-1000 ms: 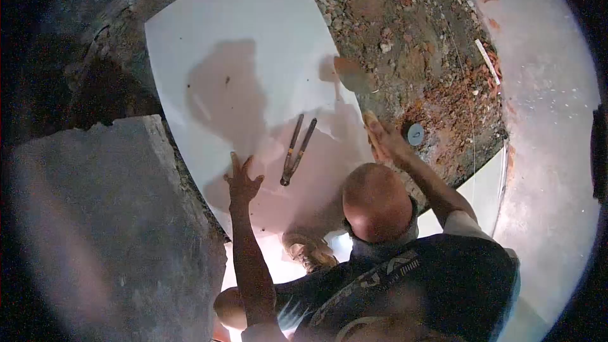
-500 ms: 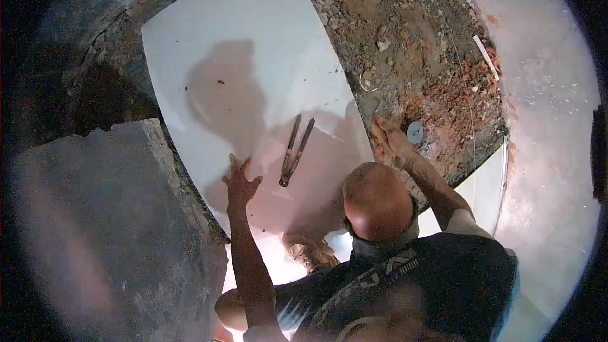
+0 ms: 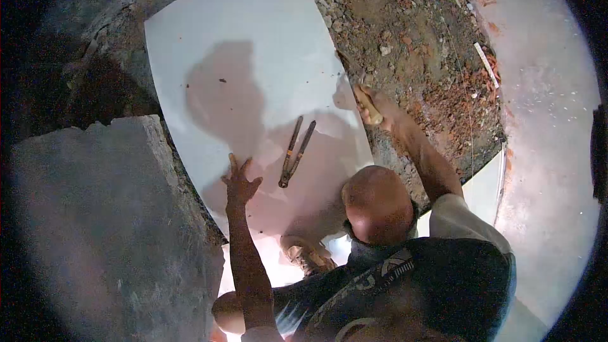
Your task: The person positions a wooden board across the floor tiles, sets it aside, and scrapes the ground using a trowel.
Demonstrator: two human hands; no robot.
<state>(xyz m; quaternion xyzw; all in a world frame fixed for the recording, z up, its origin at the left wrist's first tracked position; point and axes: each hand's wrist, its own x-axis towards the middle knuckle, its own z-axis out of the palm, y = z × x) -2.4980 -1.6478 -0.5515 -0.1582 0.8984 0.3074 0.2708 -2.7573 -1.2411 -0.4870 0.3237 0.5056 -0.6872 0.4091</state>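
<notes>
My left hand (image 3: pixel 240 182) lies on the large white board (image 3: pixel 215 19) with its fingers spread, holding nothing. At the board's right edge, my right hand (image 3: pixel 377 109) is closed round the tan handle of a tool (image 3: pixel 375 116). A thin dark part of this tool points up along the edge; its exact shape is blurred. Between the hands, long-handled pincers (image 3: pixel 296 152) rest on the board, their two handles apart and their head toward the person's body.
Rubble and soil (image 3: pixel 411 44) border the board on the right, with a pale strip (image 3: pixel 486 64) beyond. A grey slab (image 3: pixel 120 215) lies at left. A bald head (image 3: pixel 379 206), dark shirt (image 3: pixel 418 291) and shoe (image 3: pixel 307 256) show low in view.
My right hand went slightly right, then up and left along the board's edge with the tool. The round grey disc beside it is now hidden. My left hand has barely moved.
</notes>
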